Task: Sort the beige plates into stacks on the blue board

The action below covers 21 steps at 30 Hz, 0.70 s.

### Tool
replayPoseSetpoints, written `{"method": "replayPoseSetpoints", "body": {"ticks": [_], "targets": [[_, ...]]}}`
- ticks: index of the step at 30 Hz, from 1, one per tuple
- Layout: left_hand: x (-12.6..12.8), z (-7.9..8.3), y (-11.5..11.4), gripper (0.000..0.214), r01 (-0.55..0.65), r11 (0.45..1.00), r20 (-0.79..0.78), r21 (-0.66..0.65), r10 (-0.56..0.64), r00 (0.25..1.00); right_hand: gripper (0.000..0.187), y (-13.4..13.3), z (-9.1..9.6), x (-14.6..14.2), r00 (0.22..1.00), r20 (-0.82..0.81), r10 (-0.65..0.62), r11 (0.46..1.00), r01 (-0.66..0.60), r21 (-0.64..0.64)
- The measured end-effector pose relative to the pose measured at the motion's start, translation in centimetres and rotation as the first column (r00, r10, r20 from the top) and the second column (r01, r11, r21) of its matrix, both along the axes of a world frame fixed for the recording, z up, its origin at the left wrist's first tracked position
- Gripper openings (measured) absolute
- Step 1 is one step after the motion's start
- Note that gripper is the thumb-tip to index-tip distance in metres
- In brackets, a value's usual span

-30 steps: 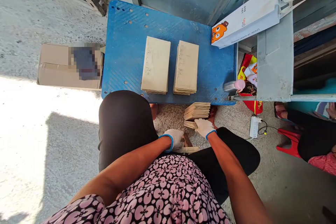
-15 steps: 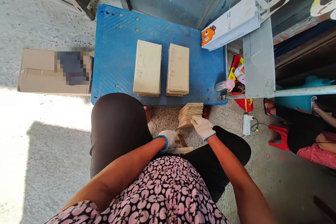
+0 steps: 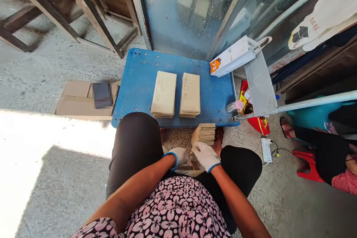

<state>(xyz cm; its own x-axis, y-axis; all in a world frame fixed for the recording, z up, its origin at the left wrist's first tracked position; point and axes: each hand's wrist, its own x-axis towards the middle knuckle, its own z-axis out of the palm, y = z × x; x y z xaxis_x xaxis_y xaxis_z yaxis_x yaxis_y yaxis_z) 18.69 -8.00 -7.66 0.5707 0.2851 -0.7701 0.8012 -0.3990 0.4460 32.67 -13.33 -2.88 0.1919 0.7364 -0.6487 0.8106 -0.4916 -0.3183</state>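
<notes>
My right hand (image 3: 205,155), in a white knit glove with a blue cuff, is just in front of a stack of thin tan boards (image 3: 204,134) near the floor. Its fingers are bent together; whatever lies between them is too small to make out. To its left, my left hand (image 3: 180,155) wears a matching glove, its fingers mostly hidden. A brown wooden piece (image 3: 194,164) shows between the hands, low between my knees. Two more piles of tan boards, the left pile (image 3: 164,92) and the right pile (image 3: 190,93), lie on the blue table (image 3: 136,85).
A white paper bag (image 3: 232,59) and a tumbler (image 3: 231,108) are at the table's right end. A cardboard box (image 3: 75,106) lies left of it. Right are a power strip (image 3: 266,150) and a person on a red stool (image 3: 306,165). Glass panels (image 3: 167,18) stand behind.
The view has shifted, showing more of the glass and wooden frames behind. My right hand has come off the stack's near side, leftward toward my left hand.
</notes>
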Motion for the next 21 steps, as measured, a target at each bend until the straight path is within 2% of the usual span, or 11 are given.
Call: {"method": "replayPoseSetpoints", "body": {"ticks": [6,12,16,21], "targets": [[-0.4,0.8,0.1,0.044,-0.044,0.997,0.045,0.064,0.041,0.998,0.030,-0.5,-1.6,-1.3,0.996,-0.026,-0.083,0.996,0.084,0.017],[-1.1,1.0,-0.1,0.044,-0.098,0.989,0.073,0.111,0.091,0.993,0.025,0.0,-3.7,-0.7,0.998,0.059,0.004,0.999,-0.001,-0.045],[-1.7,0.9,-0.2,0.044,-0.128,0.982,0.097,0.140,0.115,0.989,0.022,0.3,-3.9,-0.8,0.996,0.089,0.012,0.998,-0.007,-0.058],[-1.8,0.9,-0.3,0.046,-0.154,0.975,0.117,0.159,0.136,0.984,0.021,0.3,-3.1,-1.3,0.995,0.091,0.029,0.998,-0.024,-0.059]]}}
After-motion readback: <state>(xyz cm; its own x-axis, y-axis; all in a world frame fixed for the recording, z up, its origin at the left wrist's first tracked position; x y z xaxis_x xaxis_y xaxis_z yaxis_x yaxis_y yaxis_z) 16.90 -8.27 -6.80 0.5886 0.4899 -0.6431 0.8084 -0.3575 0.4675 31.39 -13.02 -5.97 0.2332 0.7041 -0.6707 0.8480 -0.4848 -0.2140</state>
